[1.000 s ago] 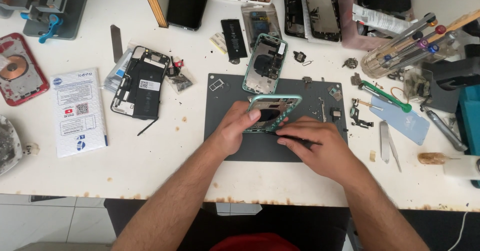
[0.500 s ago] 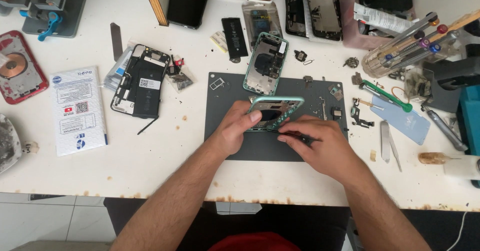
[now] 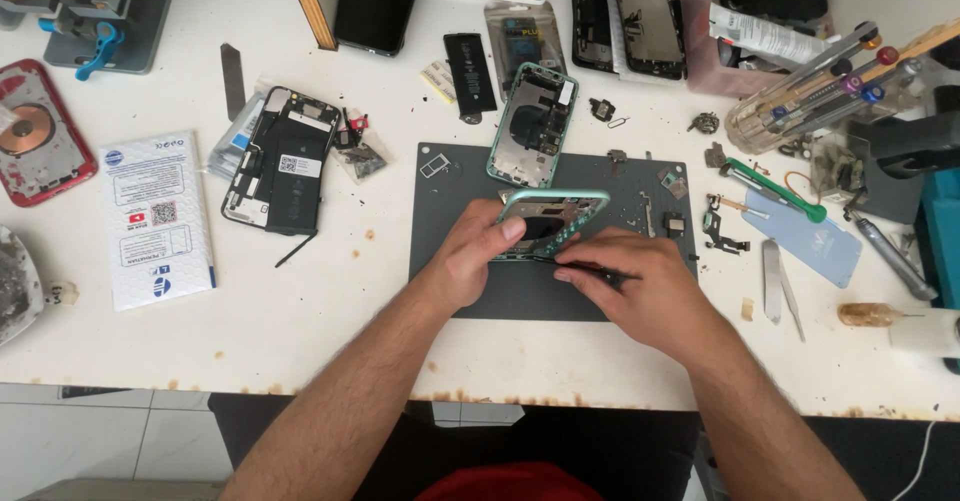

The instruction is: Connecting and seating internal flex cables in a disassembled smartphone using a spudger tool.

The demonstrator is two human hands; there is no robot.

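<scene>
A teal phone frame (image 3: 553,216) lies on the dark grey work mat (image 3: 447,221) in the middle of the white table. My left hand (image 3: 478,253) grips the frame's near left edge, thumb on top. My right hand (image 3: 640,286) holds a thin black tool (image 3: 590,271) like a pen, its tip against the frame's near edge. A second teal phone body (image 3: 532,126), opened and showing its insides, lies at the mat's far edge.
An opened black phone (image 3: 282,159) and a white packet (image 3: 157,217) lie to the left. A red phone back (image 3: 38,141) sits at the far left. Screwdrivers in a clear holder (image 3: 812,93), a blue card (image 3: 802,233), tweezers (image 3: 780,286) and small parts crowd the right.
My hands have stayed on the frame, with only slight shifts of the right hand and tool along the near edge.
</scene>
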